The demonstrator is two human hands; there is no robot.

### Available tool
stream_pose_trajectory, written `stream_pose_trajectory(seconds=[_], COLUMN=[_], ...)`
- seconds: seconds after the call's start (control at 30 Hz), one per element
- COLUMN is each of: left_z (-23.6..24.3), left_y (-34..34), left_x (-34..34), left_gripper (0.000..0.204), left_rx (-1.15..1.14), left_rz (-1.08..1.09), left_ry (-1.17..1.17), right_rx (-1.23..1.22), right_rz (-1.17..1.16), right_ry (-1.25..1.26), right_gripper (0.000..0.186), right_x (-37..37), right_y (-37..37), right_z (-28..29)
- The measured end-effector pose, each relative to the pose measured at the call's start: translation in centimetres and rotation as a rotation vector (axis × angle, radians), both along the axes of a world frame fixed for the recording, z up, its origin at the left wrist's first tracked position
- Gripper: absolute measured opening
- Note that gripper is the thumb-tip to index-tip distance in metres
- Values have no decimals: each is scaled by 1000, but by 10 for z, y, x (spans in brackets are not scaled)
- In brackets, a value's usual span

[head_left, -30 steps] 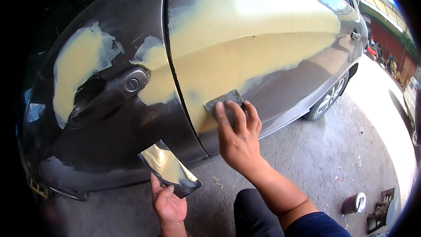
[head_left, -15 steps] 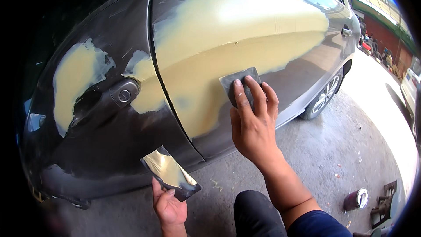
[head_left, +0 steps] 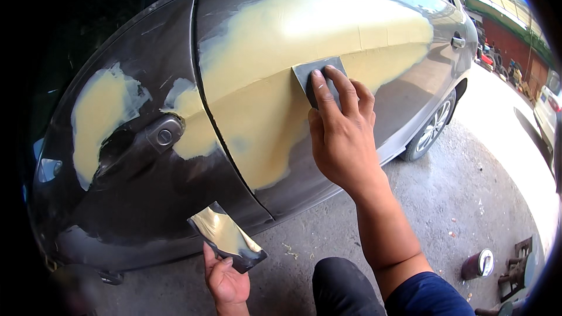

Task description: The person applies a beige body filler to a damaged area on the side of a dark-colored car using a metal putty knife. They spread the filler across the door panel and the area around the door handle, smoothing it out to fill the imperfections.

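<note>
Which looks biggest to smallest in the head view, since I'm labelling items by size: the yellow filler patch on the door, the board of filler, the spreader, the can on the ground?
1. Yellow filler patch
2. Board of filler, though nearer the camera
3. Spreader, partly hidden under fingers
4. Can

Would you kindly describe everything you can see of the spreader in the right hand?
The spreader is a small, flat, dark grey blade, roughly rectangular, probably plastic or rubber. It lies flat against the car door, on the wide patch of pale yellow filler. The right hand presses it there with its fingertips spread over the lower half; the upper edge and left corner show.
</note>
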State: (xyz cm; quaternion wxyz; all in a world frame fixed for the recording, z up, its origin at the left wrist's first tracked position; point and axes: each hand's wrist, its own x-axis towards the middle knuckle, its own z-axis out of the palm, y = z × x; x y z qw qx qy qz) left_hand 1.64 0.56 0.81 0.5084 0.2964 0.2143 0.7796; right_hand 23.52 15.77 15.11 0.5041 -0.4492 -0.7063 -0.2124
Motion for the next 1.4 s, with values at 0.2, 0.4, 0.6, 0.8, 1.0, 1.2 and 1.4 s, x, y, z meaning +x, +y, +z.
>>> stream_pose_trajectory(seconds=[0.2, 0.4, 0.6, 0.8, 1.0, 1.2, 1.4], left_z=[2, 3, 6, 7, 12, 7, -8], left_y=[1, 2, -1, -5, -4, -7, -9], left_x=[2, 4, 8, 26, 24, 30, 33], left_gripper=[78, 79, 79, 80, 75, 76, 65], left_rx=[-18, -34, -50, -22, 38, 73, 148], left_rz=[-4, -25, -97, -172, -6, 48, -167], left_ry=[0, -9, -26, -93, 9, 32, 139], right_rx=[-27, -79, -300, -767, -929, -1307, -1369], right_rz=[-37, -57, 231, 1312, 1040, 1411, 1243], right_ry=[-118, -227, -139, 205, 777, 1137, 948], right_gripper=[57, 54, 52, 42, 41, 43, 39], right_x=[-6, -7, -3, 9, 30, 35, 5], right_y=[-3, -8, -51, -96, -91, -104, -105], right_z=[-26, -75, -97, -139, -181, -190, -183])
